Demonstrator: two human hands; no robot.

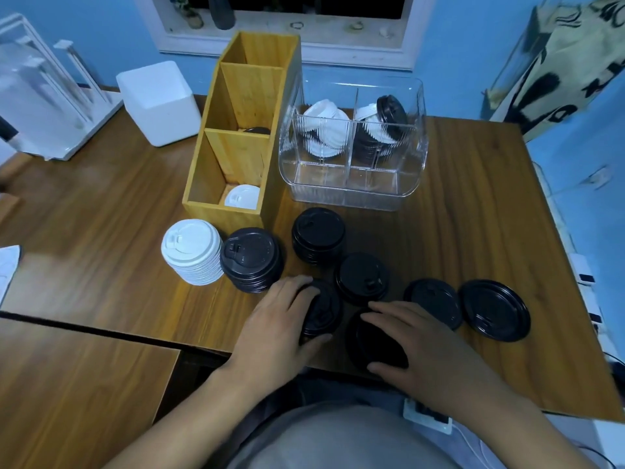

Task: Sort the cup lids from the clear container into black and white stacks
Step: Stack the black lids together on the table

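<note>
Near the table's front edge my left hand (282, 319) grips a small stack of black lids (323, 311), fingers over its top and thumb at its side. My right hand (419, 343) holds another black lid stack (372, 343) between fingers and thumb. A white lid stack (191, 250) stands beside a black stack (252, 258). More black stacks (318, 235) (362, 277) and two single black lids (434, 301) (495, 309) lie around. The clear container (351, 184) behind holds white lids (324, 130) and black lids (390, 111).
A wooden divided box (236, 137) left of the container holds a white lid (241, 196) in its front compartment and something dark in the middle one. A white foam box (157, 99) and a clear rack (44, 93) stand at the back left. The table (473, 214) ends at right.
</note>
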